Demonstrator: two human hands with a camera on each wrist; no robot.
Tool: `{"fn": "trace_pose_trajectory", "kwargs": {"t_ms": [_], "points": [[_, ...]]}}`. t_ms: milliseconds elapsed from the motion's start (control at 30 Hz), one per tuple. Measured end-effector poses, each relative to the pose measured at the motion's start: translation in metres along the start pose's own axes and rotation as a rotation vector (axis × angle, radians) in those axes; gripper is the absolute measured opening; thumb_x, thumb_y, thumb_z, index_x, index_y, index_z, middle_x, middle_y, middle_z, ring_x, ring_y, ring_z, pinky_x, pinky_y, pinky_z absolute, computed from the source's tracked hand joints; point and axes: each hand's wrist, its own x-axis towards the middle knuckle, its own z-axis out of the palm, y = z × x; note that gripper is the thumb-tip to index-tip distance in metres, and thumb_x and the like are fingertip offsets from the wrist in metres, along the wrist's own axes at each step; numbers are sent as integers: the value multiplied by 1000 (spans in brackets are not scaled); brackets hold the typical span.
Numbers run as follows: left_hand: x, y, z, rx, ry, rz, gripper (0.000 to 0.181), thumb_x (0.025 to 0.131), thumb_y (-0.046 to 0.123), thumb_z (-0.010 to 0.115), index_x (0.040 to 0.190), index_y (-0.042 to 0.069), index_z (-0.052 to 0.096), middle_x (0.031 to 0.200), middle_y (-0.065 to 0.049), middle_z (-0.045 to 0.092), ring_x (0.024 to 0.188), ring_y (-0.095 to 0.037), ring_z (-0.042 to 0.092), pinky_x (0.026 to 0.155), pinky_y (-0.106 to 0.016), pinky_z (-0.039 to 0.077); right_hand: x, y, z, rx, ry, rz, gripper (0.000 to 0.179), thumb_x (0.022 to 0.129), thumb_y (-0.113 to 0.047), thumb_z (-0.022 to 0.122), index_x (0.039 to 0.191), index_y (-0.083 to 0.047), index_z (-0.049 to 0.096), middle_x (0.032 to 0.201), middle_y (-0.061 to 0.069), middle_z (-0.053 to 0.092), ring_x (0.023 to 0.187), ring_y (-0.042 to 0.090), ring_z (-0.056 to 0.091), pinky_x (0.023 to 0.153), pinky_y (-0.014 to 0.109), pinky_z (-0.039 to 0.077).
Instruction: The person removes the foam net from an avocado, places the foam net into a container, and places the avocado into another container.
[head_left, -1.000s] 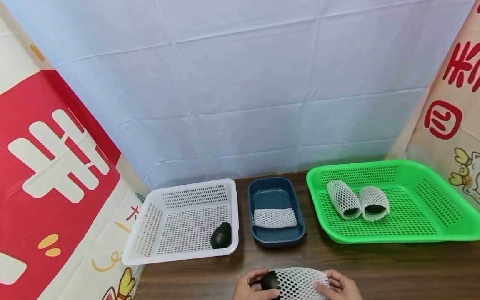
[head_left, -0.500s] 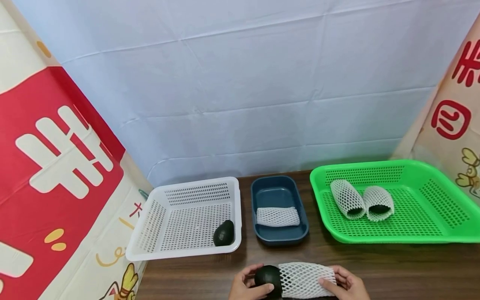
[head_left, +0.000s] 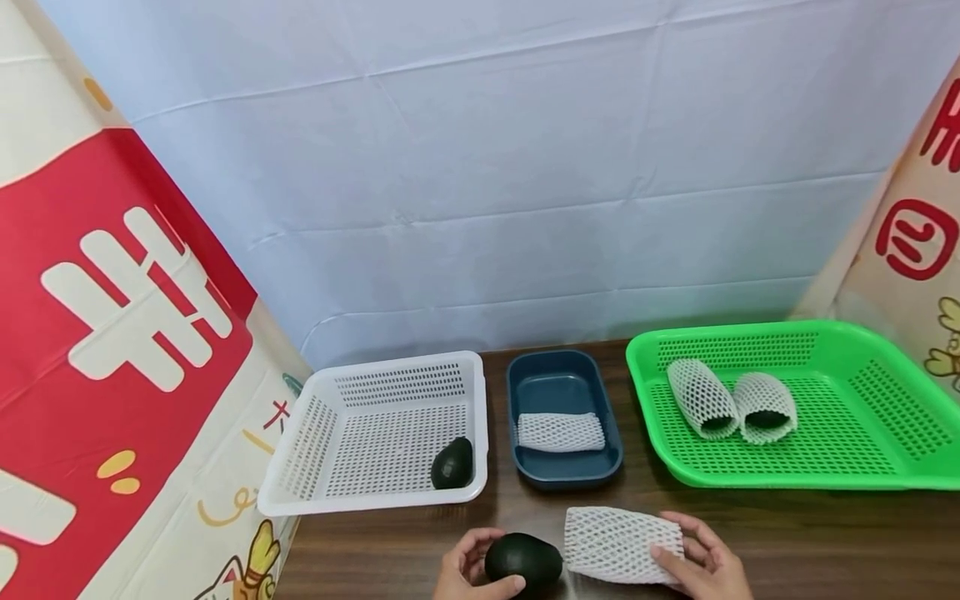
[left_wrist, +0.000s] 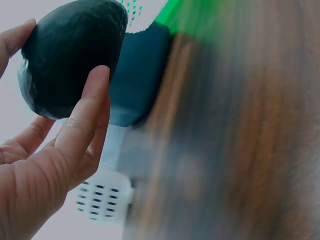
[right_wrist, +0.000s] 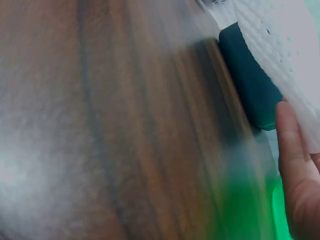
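Well off tabletop (head_left: 832, 537) far edge, L hand (head_left: 465, 573) grips avocado (head_left: 522, 562), R hand (head_left: 708, 565) pinches foam net (head_left: 617, 542) R end, prob. leaving L end free.

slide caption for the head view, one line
Left hand holds an avocado, right hand a foam net; white basket, blue tray, green basket behind.

The table (head_left: 360, 550) holds a white basket (head_left: 390, 442), blue tray (head_left: 555, 393) and green basket (head_left: 840, 433).

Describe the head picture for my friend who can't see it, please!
A person's left hand holds a dark avocado, the right hand a white mesh sleeve. Beyond, left to right on a wooden table, sit a white basket, a blue tray and a green basket.
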Motion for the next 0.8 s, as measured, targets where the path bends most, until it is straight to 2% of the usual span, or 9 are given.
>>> {"fn": "trace_pose_trajectory", "kwargs": {"t_ms": [133, 333, 533, 633, 800], "points": [[-4, 12, -2, 19, 0, 42, 53, 73, 8, 82, 117, -10, 58, 101, -11, 68, 91, -16, 63, 79, -23, 49, -3, -6, 0, 40, -26, -46, 59, 79, -9, 80, 131, -16, 53, 94, 10, 71, 83, 23, 68, 68, 37, 57], [-5, 33, -6, -8, 0, 72, 53, 76, 6, 81, 120, -9, 56, 108, -16, 65, 95, -20, 64, 81, -27, 52, -5, -16, 3, 33, -62, -204, 60, 86, -6, 74, 135, -13, 40, 89, 11, 70, 76, 23, 68, 62, 36, 57], [-1, 48, -9, -48, 37, 111, 55, 76, 2, 80, 123, -9, 52, 114, -19, 60, 99, -24, 64, 81, -31, 54, -1, -30, 10, -8, -92, -337, 49, 89, -4, 70, 130, -12, 46, 91, 10, 68, 76, 19, 67, 61, 31, 56], [4, 54, -12, -26, 77, 132, 57, 77, 4, 80, 125, -8, 52, 117, -18, 59, 103, -23, 61, 82, -32, 54, 2, -37, 17, -15, -111, -383, 45, 89, -3, 69, 129, -8, 48, 93, 10, 69, 78, 19, 67, 62, 32, 56], [12, 63, -17, -10, 134, 196, 57, 79, 4, 79, 130, 0, 56, 120, -19, 56, 98, -27, 63, 78, -33, 55, 8, -47, 31, -25, -107, -472, 38, 90, -3, 69, 125, 1, 53, 95, 6, 69, 78, 14, 66, 62, 28, 54]]}}
